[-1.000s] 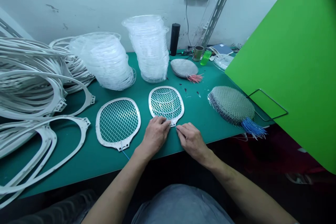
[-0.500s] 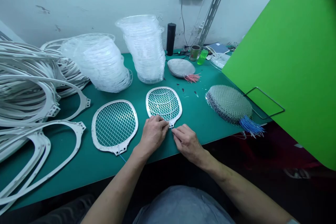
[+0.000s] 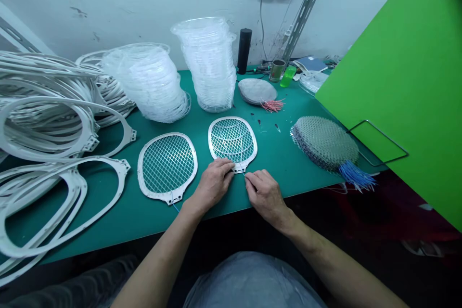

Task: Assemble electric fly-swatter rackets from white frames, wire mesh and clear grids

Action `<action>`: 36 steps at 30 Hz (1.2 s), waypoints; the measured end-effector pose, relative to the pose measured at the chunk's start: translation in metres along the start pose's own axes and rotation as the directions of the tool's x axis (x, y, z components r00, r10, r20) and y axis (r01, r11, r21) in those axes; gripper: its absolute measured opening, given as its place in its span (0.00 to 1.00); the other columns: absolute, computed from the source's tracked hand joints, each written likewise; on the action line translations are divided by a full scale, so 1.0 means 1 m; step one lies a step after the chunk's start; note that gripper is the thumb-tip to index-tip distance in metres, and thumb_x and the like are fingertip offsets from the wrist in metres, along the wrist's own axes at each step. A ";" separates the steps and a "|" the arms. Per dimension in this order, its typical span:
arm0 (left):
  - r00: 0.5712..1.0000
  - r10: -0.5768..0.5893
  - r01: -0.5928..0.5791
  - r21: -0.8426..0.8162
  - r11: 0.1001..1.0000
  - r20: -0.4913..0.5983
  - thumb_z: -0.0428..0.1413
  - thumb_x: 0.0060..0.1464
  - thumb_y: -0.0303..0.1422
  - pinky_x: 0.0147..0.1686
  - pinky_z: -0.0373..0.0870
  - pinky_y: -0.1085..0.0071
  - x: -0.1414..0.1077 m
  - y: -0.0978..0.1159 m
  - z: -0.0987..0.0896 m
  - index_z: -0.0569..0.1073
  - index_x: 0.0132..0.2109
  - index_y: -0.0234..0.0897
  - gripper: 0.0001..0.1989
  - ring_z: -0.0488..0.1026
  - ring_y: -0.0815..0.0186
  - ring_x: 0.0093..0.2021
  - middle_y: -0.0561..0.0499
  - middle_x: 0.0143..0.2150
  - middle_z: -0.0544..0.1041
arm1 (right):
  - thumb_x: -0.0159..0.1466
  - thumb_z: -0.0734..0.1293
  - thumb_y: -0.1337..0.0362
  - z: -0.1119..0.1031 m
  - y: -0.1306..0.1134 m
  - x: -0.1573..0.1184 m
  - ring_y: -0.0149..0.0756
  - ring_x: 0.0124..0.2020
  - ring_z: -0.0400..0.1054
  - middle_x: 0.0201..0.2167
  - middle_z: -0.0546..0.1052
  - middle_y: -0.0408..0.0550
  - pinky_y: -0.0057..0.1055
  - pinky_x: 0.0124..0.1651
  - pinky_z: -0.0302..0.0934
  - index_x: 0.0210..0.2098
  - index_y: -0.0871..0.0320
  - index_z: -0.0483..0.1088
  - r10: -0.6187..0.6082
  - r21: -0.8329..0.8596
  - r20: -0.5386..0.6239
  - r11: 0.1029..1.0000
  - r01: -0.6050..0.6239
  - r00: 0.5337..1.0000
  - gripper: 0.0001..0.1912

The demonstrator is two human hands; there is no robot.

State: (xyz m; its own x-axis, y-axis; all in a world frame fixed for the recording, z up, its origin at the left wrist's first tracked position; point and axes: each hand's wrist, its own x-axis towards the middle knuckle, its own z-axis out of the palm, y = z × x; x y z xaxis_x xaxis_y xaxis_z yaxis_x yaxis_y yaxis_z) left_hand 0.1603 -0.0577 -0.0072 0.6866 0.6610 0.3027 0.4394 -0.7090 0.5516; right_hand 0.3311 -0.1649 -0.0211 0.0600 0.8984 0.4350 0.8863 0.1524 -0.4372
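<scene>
A white oval frame with mesh inside (image 3: 233, 140) lies on the green table top, its tab toward me. My left hand (image 3: 215, 180) is closed on the lower left edge of this frame, beside the tab. To the right of the tab, my right hand (image 3: 265, 195) is pinched on a thin wire that runs up to the frame. A second meshed frame (image 3: 168, 167) lies to the left, with a blue wire at its tab. At the right is a stack of mesh discs (image 3: 325, 142) with blue wires (image 3: 357, 174).
Many loose white frames (image 3: 46, 106) are heaped at the left. Two stacks of clear rings, one leaning (image 3: 151, 82) and one tall (image 3: 211, 65), stand behind. Grey discs with red wires (image 3: 257, 90) lie further back. A green panel (image 3: 400, 72) and wire handle (image 3: 393, 155) flank the right.
The view has shifted, so the table items appear further right. My right hand has moved slightly away from the frame's tab, and the wire beside it shows more clearly.
</scene>
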 end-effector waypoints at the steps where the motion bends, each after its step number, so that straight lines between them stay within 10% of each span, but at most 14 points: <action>1: 1.000 -0.003 0.003 0.012 1.000 0.008 0.55 0.66 0.28 0.62 0.71 0.53 0.001 0.000 -0.001 0.79 0.53 0.39 0.12 0.76 0.56 0.56 0.44 0.55 0.80 | 0.72 0.60 0.71 0.000 -0.001 0.000 0.40 0.33 0.64 0.29 0.74 0.49 0.38 0.39 0.60 0.38 0.56 0.75 0.007 -0.006 0.002 1.000 -0.007 1.000 0.12; 36: 0.998 0.059 -0.056 0.167 0.984 -0.015 0.51 0.68 0.28 0.53 0.74 0.54 0.003 0.009 0.005 0.78 0.52 0.39 0.12 0.74 0.55 0.53 0.43 0.52 0.78 | 0.71 0.62 0.71 0.002 0.002 0.000 0.40 0.34 0.64 0.31 0.74 0.49 0.38 0.40 0.59 0.43 0.59 0.77 0.004 -0.075 0.023 0.997 -0.002 1.000 0.11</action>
State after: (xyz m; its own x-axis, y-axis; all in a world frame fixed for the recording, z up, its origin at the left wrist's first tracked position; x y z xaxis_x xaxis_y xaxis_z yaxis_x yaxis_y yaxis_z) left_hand 0.1696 -0.0632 -0.0051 0.7028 0.6216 0.3461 0.4908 -0.7758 0.3966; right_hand 0.3320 -0.1637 -0.0240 0.0529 0.9081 0.4154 0.9182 0.1192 -0.3777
